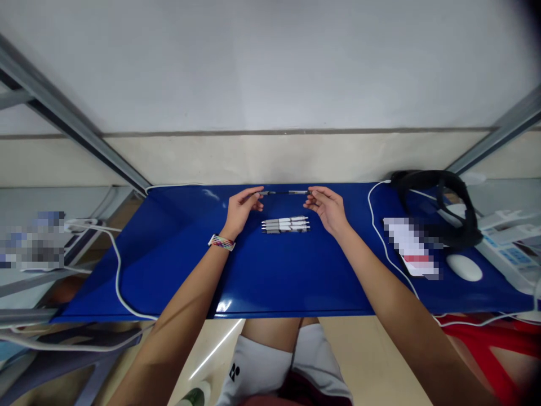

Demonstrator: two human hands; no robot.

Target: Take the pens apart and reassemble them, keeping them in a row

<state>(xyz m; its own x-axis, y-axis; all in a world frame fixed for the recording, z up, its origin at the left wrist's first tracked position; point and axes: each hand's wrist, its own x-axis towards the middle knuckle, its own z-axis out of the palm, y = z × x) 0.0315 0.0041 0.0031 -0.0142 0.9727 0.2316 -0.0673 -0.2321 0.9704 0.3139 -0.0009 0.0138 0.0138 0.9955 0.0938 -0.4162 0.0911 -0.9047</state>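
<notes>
Left grip (pixel 242 210) and right grip (pixel 329 210) pinch opposite ends of a pen (pixel 291 192).

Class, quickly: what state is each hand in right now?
Left hand: closed, pinching the left end of a pen.
Right hand: closed, pinching the same pen's right end.
</notes>
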